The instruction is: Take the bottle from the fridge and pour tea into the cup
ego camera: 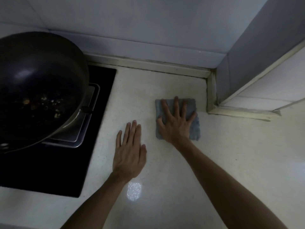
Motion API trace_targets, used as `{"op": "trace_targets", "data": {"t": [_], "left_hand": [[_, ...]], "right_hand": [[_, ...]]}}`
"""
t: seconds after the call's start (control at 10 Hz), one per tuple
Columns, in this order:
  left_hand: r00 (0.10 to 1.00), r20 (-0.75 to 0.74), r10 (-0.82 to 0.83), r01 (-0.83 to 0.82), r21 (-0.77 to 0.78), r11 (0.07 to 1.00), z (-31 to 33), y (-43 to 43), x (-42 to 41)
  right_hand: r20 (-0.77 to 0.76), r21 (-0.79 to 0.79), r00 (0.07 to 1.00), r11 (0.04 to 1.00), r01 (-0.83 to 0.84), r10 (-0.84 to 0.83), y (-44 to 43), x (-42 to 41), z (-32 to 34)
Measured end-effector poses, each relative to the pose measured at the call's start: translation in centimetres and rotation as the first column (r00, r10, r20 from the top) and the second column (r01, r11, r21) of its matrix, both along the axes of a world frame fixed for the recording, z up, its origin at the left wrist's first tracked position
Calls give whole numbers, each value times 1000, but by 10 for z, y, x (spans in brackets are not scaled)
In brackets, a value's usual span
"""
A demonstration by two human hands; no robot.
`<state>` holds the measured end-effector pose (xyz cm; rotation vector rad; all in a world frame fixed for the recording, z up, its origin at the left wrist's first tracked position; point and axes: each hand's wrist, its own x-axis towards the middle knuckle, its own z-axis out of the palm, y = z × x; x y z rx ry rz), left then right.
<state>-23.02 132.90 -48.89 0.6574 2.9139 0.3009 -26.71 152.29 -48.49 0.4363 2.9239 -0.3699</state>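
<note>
- A small squarish cloth (pixel 194 128) of grey-blue, nubbly fabric is seen lying flat on the countertop (pixel 231 154), near the back corner.
- The cloth is pressed by the right hand (pixel 175 120), palm down, with the fingers straight and spread wide. Nothing is grasped, and the thumb is laid at the cloth's left edge.
- The left hand (pixel 129 152) is held flat and released just left of the cloth, with the fingers straight and close together. Whether the palm touches the surface cannot be told.
- The countertop is shown as a pale, finely speckled, smooth slab. A small bright patch of light (pixel 134 190) is cast on it near the left wrist.
- A black, glossy, flat hob (pixel 66 171) is set into the counter at the left, with a rounded-square metal tray (pixel 82 129) on it.
- A wide, round, dark wok (pixel 38 76) with a smooth sheen is seated over that tray. Small pale and brown bits of food (pixel 41 103) are scattered in its bottom.
- The counter is bordered behind by a cream upstand (pixel 148 63), with smooth, pale wall tiles (pixel 132 22) above.
- The bottle and the cup are not caught in this view, so their place cannot be told.
</note>
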Motion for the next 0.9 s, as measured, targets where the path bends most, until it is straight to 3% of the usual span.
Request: {"op": "trace_targets", "data": {"t": [0.3,0.6,0.7,0.9], "left_hand": [[1000,25,6,-5,-23,1000,-1,0,-2],[1000,5,0,1,-51,999,-1,0,-4],[1000,16,10,-9,-59,998,2,1,0],[989,149,-2,21,-132,991,29,10,-5]], "right_hand": [[-3,19,997,997,73,-72,18,-47,-2],[104,-40,994,998,-42,46,30,-40,23],[126,47,991,997,-62,56,33,-24,39],[102,14,994,999,-39,37,34,8,83]]}}
